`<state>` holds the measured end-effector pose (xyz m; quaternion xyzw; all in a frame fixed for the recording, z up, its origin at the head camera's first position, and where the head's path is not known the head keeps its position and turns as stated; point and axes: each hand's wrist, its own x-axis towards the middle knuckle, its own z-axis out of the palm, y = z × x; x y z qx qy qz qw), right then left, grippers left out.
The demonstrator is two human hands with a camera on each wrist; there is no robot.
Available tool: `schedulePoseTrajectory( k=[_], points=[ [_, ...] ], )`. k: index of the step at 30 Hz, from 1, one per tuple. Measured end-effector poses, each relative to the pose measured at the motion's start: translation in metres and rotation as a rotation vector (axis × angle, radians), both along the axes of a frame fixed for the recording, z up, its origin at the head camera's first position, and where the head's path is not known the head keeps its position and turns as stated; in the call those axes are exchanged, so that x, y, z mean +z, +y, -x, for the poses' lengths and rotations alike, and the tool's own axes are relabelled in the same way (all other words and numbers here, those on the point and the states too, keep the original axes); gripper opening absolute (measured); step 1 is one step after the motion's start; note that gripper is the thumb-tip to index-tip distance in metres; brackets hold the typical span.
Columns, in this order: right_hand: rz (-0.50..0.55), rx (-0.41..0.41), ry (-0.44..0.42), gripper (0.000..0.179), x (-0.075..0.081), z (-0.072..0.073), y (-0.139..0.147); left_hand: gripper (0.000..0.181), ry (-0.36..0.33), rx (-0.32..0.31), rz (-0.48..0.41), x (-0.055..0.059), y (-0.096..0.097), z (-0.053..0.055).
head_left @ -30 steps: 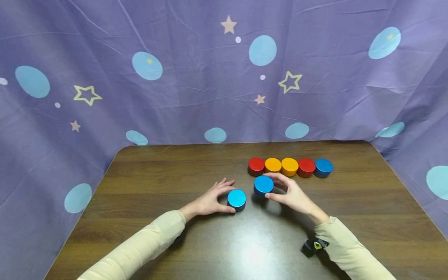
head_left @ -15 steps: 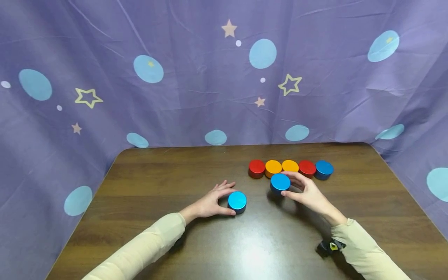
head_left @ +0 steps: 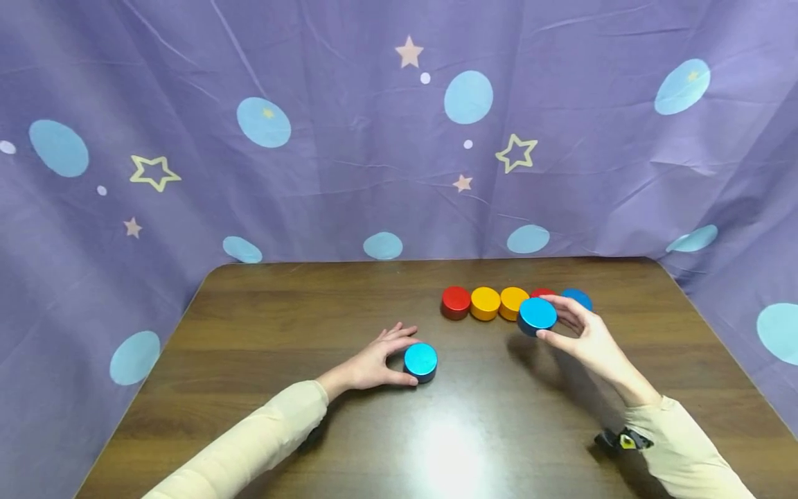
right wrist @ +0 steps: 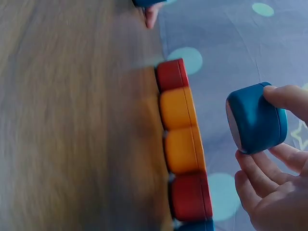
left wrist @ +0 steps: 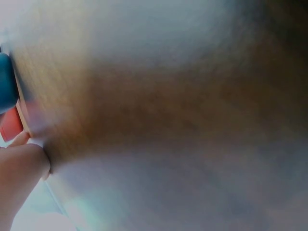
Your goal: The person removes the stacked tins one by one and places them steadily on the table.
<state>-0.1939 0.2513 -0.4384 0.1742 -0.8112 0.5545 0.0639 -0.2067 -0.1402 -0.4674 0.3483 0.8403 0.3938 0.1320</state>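
My right hand (head_left: pixel 592 343) holds a short blue cylinder (head_left: pixel 537 314) between thumb and fingers. The right wrist view shows this blue cylinder (right wrist: pixel 257 118) raised clear of the table, its flat base turned partly to the camera. In the head view it covers part of a red cylinder (head_left: pixel 544 292) at the back. My left hand (head_left: pixel 374 362) rests on the table with thumb and forefinger curled round a second blue cylinder (head_left: pixel 420 360), which stands upright. At the left wrist view's edge, only part of a blue cylinder (left wrist: pixel 6 84) and of the hand (left wrist: pixel 21 178) shows.
Along the back of the wooden table (head_left: pixel 299 298) runs a row of cylinders: red (head_left: pixel 456 303), yellow (head_left: pixel 485 303), yellow (head_left: pixel 514 303), red, then blue (head_left: pixel 577 299). A purple patterned cloth (head_left: pixel 349 152) hangs behind the table.
My right hand has carried its blue cylinder to the right, from near the row's left end to in front of the right-hand red cylinder. The left hand and its blue cylinder have stayed put.
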Motion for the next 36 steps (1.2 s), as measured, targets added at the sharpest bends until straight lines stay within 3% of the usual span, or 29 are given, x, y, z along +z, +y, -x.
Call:
schedulePoseTrajectory(
  k=[19, 27, 36],
  points=[
    [-0.052, -0.155, 0.057, 0.059, 0.014, -0.007, 0.057, 0.061, 0.011, 0.006, -0.011, -0.004, 0.000, -0.002],
    [-0.017, -0.210, 0.034, 0.058, 0.010, -0.004, 0.075, 0.061, 0.020, 0.003, -0.005, -0.003, 0.000, 0.001],
    [0.034, -0.213, 0.017, 0.054, 0.003, 0.002, 0.088, 0.060, 0.021, 0.008, -0.003, -0.002, 0.000, 0.000]
  ],
)
